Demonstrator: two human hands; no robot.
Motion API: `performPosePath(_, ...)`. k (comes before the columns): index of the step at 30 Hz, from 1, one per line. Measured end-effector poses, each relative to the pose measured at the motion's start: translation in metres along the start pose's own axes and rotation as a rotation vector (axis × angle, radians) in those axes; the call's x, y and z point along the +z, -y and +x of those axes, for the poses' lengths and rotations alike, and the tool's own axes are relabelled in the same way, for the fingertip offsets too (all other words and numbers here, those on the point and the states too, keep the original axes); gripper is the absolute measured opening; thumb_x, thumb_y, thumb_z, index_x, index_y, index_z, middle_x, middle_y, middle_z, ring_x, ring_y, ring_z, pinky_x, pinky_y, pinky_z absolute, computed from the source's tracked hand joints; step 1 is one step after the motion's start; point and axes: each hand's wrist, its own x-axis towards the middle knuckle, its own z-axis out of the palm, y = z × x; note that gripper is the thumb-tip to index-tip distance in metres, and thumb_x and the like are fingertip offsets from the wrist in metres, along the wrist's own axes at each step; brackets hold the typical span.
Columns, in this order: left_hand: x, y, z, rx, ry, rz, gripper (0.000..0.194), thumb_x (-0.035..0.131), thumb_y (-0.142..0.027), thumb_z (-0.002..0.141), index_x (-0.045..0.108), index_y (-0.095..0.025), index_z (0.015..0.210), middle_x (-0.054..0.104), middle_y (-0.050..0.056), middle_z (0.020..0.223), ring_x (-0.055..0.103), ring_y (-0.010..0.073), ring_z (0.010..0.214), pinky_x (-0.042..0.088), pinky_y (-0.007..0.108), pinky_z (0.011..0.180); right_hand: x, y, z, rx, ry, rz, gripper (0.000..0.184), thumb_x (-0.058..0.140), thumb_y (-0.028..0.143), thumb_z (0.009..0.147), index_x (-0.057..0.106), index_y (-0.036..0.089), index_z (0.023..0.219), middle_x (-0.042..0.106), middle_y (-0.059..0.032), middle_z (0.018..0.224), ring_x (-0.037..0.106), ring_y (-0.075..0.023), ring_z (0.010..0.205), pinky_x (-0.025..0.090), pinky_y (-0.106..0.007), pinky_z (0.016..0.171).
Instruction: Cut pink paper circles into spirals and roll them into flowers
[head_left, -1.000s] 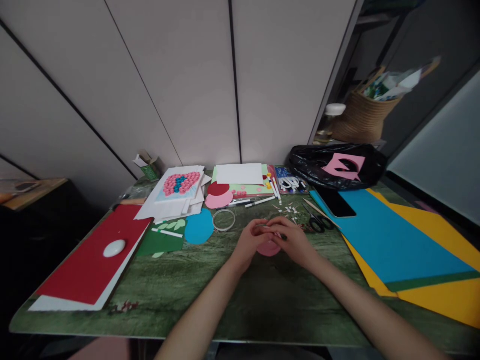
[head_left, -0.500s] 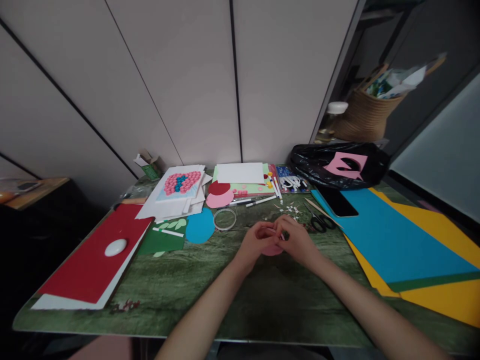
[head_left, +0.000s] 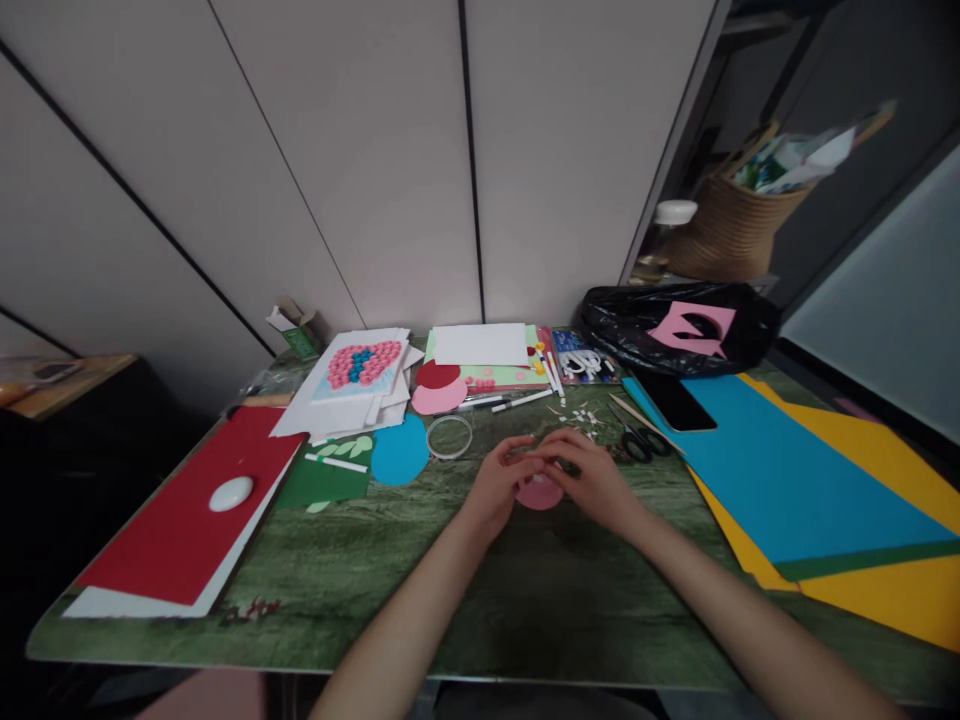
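Note:
My left hand [head_left: 496, 488] and my right hand [head_left: 589, 480] meet over the middle of the table. Both are closed, with thumbs and fingertips pinched together at the upper part of a pink paper disc [head_left: 540, 494]. The lower edge of the disc shows below my fingers; its upper part is hidden by them. A small pale spot sits on the disc just under my fingertips, too small to name. Beyond my right hand lie white paper scraps [head_left: 583, 415] and black-handled scissors [head_left: 639, 443]. A round hoop [head_left: 448, 438] lies beyond my left hand.
To the left are red card [head_left: 172, 525] with a white mouse [head_left: 231, 494], green paper [head_left: 330, 485] and a blue paper disc [head_left: 401, 452]. Blue card [head_left: 795, 470], a phone [head_left: 681, 403] and a black plastic bag [head_left: 622, 330] stand right. Markers [head_left: 523, 401] lie behind.
The pink disc shifted slightly right, then back left with my hands. My right fingers drew close to the left hand's, rose a little, and now meet the left fingertips again.

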Motion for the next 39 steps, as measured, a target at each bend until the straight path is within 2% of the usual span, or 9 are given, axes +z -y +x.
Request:
performPosePath(4,0.002,-0.002,-0.002,0.006,-0.002,0.002,0.04,0.075,-0.014,0.057,0.06,-0.013,0.094,0.06,-0.003,0.06,0.05,0.0059,0.053,0.031,0.02,0.055,0.002,-0.001,-0.001,-0.031,0.058,0.018,0.026,0.047,0.016,0.087,0.063,0.027,0.105,0.056,-0.006,0.105,0.054,-0.0164,0.101,0.045,-0.032,0.088)
performPosePath(7,0.003,-0.003,-0.003,0.011,0.0,-0.001,0.04,0.076,-0.014,0.055,0.061,-0.014,0.093,0.062,-0.003,0.063,0.051,0.0065,0.055,0.033,0.02,0.056,0.003,-0.002,-0.001,-0.03,0.053,0.022,0.027,0.048,0.016,0.087,0.064,0.027,0.105,0.056,-0.0061,0.106,0.054,-0.0167,0.101,0.045,-0.032,0.087)
performPosePath(12,0.005,-0.002,-0.005,-0.009,0.017,-0.009,0.042,0.077,-0.015,0.055,0.061,-0.014,0.093,0.066,0.001,0.072,0.055,0.0082,0.06,0.036,0.021,0.059,0.003,-0.003,-0.001,0.007,-0.038,0.02,0.018,0.057,0.015,0.081,0.066,0.024,0.093,0.056,-0.0055,0.099,0.055,-0.0176,0.095,0.045,-0.033,0.083)
performPosePath(16,0.007,-0.002,-0.006,-0.036,0.013,-0.015,0.042,0.077,-0.014,0.055,0.061,-0.014,0.094,0.066,0.001,0.077,0.056,0.0079,0.064,0.037,0.021,0.061,0.001,-0.001,0.0,0.04,-0.086,0.026,0.008,0.06,0.013,0.076,0.061,0.02,0.074,0.055,-0.0036,0.091,0.056,-0.0167,0.088,0.045,-0.031,0.077)
performPosePath(24,0.011,0.0,-0.009,-0.036,0.055,-0.001,0.038,0.079,-0.013,0.052,0.063,-0.012,0.087,0.067,0.005,0.079,0.059,0.0127,0.073,0.041,0.025,0.068,0.003,0.004,0.001,0.051,-0.102,0.016,0.02,0.062,0.007,0.069,0.048,0.02,0.062,0.053,-0.0004,0.079,0.055,-0.0152,0.077,0.043,-0.028,0.068)
performPosePath(28,0.01,0.001,-0.007,-0.011,0.026,-0.011,0.04,0.08,-0.013,0.049,0.063,-0.014,0.086,0.066,0.002,0.074,0.06,0.0127,0.071,0.041,0.025,0.069,0.002,0.007,0.001,0.044,-0.098,-0.02,0.017,0.06,0.006,0.069,0.05,0.02,0.065,0.052,-0.0003,0.077,0.054,-0.0153,0.077,0.043,-0.028,0.068)
performPosePath(33,0.005,0.002,-0.004,-0.008,-0.042,-0.031,0.039,0.077,-0.015,0.054,0.061,-0.015,0.09,0.064,-0.002,0.067,0.052,0.0063,0.056,0.035,0.02,0.057,0.001,0.007,0.0,0.013,-0.076,-0.081,0.01,0.056,0.011,0.076,0.059,0.021,0.078,0.056,-0.0029,0.084,0.054,-0.0175,0.084,0.043,-0.032,0.075)
performPosePath(39,0.003,0.0,-0.003,-0.007,-0.055,-0.029,0.039,0.076,-0.017,0.055,0.062,-0.015,0.091,0.062,-0.002,0.065,0.05,0.0059,0.054,0.034,0.02,0.057,0.0,-0.001,-0.002,-0.018,-0.055,-0.112,0.015,0.054,0.016,0.081,0.064,0.023,0.088,0.058,-0.0063,0.092,0.054,-0.021,0.089,0.043,-0.038,0.08)
